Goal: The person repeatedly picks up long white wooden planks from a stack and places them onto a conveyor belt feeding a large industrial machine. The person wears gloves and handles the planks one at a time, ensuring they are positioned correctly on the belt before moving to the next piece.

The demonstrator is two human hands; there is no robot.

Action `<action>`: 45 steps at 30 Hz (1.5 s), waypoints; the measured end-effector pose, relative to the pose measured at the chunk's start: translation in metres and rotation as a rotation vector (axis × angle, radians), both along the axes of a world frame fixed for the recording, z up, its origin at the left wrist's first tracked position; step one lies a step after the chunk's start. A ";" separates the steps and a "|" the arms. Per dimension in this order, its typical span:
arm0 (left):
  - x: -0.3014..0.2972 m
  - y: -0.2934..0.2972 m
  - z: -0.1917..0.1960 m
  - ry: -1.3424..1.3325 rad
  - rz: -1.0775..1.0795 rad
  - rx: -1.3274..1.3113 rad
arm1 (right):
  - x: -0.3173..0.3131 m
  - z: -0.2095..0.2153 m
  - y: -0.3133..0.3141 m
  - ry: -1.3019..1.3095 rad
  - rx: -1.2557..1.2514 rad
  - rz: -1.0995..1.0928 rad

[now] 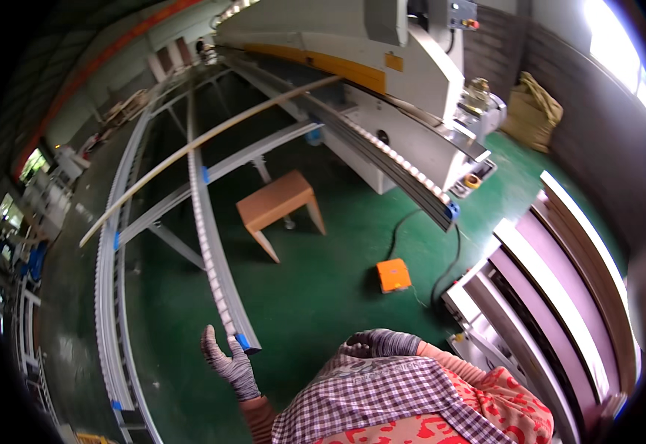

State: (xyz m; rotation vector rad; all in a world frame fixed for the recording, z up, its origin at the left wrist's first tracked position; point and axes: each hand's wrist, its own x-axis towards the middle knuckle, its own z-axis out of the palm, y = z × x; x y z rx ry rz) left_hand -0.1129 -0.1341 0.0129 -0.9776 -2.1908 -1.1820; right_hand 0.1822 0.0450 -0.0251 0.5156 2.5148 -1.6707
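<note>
The gloved left hand, its grip spread and empty, hovers beside the roller rail's blue-capped end (rigid, heavy metal, best grasped along its edge), while the right hand rests curled against the body, holding nothing.

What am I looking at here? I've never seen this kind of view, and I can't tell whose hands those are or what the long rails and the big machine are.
This is one picture from a wide fisheye camera on the person's head, looking down, so straight edges bend near the rim. The left hand, in a striped knit glove, is raised and open beside the blue-capped end of a long grey roller rail; it holds nothing. The right hand, gloved the same way, rests against the person's checked apron and is also empty. Ahead stands a large grey and white machine with a yellow stripe. A long pale thin strip lies across the rails. On the green floor sit a small brown wooden stool and an orange pedal box with a cable. White-edged panels are stacked at the right.
</note>
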 end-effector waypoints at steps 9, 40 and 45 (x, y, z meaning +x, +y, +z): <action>-0.001 -0.001 0.013 -0.003 0.006 0.046 | -0.008 0.010 0.012 -0.103 -0.209 0.009; -0.466 0.175 -0.011 0.075 -0.174 -0.549 | -0.145 -0.070 -0.067 -0.212 0.050 -0.369; -0.526 0.218 -0.026 0.012 -0.035 -0.722 | -0.149 -0.077 -0.109 -0.331 -0.267 -0.669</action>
